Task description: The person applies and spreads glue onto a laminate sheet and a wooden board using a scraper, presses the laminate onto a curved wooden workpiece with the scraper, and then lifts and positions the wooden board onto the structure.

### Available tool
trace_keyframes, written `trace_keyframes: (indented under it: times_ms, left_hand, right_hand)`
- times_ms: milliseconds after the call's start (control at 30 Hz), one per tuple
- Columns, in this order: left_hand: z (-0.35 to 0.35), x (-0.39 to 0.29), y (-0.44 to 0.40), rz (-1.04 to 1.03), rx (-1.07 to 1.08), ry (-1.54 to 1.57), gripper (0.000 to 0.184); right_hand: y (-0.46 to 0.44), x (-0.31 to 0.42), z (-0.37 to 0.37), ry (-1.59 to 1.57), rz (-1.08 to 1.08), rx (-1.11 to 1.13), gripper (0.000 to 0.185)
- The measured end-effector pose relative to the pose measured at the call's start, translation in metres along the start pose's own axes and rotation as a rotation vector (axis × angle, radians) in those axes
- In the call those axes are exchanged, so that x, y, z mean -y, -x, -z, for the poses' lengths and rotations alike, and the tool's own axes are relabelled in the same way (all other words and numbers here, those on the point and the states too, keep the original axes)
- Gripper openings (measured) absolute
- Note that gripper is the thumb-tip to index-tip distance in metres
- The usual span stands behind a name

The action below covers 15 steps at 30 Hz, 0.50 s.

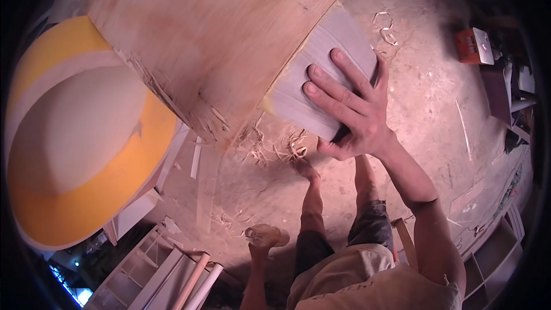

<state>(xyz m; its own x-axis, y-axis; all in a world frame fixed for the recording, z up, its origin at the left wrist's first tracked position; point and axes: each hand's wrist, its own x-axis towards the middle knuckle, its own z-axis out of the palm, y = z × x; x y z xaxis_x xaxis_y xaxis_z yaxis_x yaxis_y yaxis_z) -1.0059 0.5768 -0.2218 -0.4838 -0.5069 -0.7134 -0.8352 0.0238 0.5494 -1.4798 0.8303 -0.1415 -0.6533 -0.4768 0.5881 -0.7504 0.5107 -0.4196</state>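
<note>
My right hand [356, 112] is on a grey, faintly lined flat piece [295, 95] with yellowish edges. Three fingers lie across its face, while the thumb and little finger bend around its sides. Whether it is a panel or a covered block, I cannot tell. This piece lies against the long edge of a large plywood board [218, 28], whose near corner is splintered. Lower down, my left hand [258, 252] is closed around a clear bottle [268, 235] with a brownish tint, its narrow mouth pointing left. Most of that hand's fingers are hidden behind the bottle.
A big yellow and white oval form [34, 206] stands left of the board. Curled wood shavings [293, 146] lie on the dusty floor [425, 132]. Frames and round tubes [201, 287] lean at lower left. An orange box [474, 46] and shelving [499, 258] are at right.
</note>
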Motion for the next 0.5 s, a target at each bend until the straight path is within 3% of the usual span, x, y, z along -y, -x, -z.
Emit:
trace_keyframes:
  times_ms: [200, 367, 500]
  left_hand:
    - [-0.008, -0.015, 0.002, 0.022, -0.028, 0.052, 0.058]
    - [-0.021, -0.026, 0.011, 0.038, -0.057, -0.099, 0.056]
    - [-0.031, -0.018, 0.011, 0.008, 0.019, -0.051, 0.057]
  right_hand:
    - [0.000, -0.011, 0.012, 0.052, -0.064, 0.186, 0.057]
    - [0.013, -0.060, 0.012, 0.152, -0.021, -0.080, 0.068]
    - [-0.002, -0.083, 0.014, 0.031, 0.044, -0.259, 0.066]
